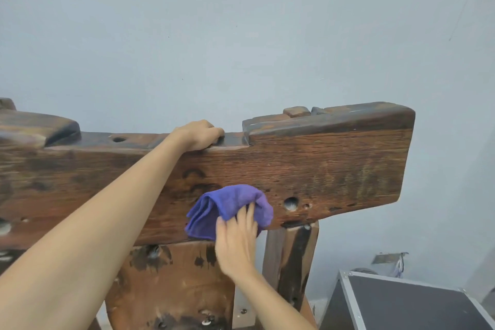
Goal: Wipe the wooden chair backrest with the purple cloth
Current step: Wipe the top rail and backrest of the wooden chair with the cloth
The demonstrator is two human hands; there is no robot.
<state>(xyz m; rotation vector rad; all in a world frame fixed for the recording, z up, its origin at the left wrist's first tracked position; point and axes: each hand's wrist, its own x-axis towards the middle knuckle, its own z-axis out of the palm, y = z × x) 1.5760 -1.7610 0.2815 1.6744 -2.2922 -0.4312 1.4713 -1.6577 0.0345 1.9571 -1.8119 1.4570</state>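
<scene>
The wooden chair backrest is a thick, dark, weathered plank with round holes, spanning the view on upright wooden posts. My left hand grips its top edge near the middle, fingers curled over the wood. The purple cloth is bunched and folded against the plank's front face near its lower edge. My right hand presses on the cloth from below, fingers spread over it.
A plain pale blue wall stands close behind the chair. A black case with metal edging sits at the lower right beside the chair's right post. A wide wooden slat runs down below the plank.
</scene>
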